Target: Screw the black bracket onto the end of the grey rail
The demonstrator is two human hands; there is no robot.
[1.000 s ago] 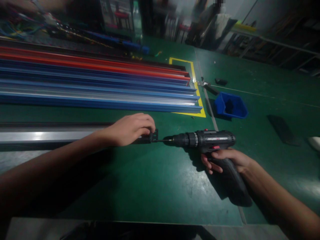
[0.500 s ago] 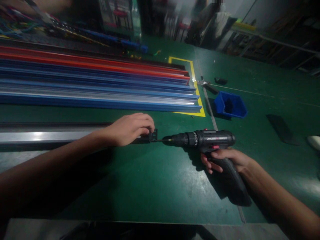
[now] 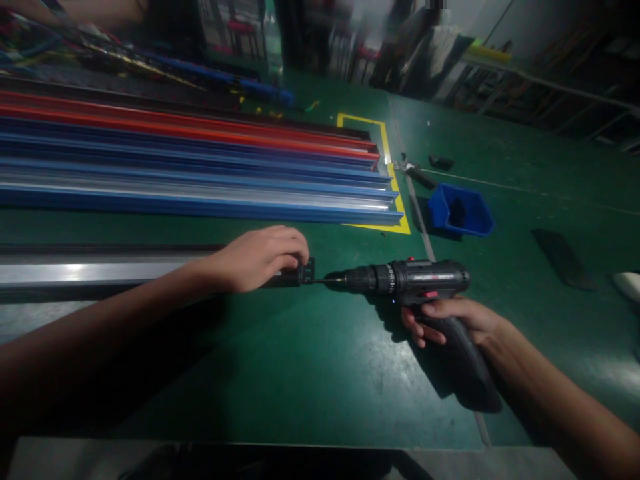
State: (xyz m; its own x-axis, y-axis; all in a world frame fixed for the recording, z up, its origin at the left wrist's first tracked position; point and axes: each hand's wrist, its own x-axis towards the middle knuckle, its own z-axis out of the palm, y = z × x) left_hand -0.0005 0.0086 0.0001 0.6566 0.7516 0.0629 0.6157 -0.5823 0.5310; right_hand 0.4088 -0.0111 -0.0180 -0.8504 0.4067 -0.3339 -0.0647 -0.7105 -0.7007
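My right hand [image 3: 450, 320] is wrapped round the handle of a black cordless drill [image 3: 430, 277], which points left. Its long thin bit [image 3: 325, 281] reaches the small black end cap [image 3: 309, 268] on a dark metal profile [image 3: 110, 272]. The profile lies lengthwise along the near left of the table. Over its right end, my left hand [image 3: 265, 257] is closed, thumb and fingers pressed on the end cap. The hand hides part of the cap, and the exact contact of the bit tip is too small to make out.
Blue profiles [image 3: 200, 193] and a red profile [image 3: 200, 125] lie behind, ending near yellow tape [image 3: 386, 137]. A blue bin [image 3: 463, 212], a dark-handled tool [image 3: 420, 175] and a dark flat piece [image 3: 563, 259] are to the right. Blurred wires and another person's arm [image 3: 107, 10] appear at far left.
A small light now shows under the drill's body near the trigger, and its collar looks slightly turned. The other person's arm and the wires at the back have shifted. My hands stay in place.
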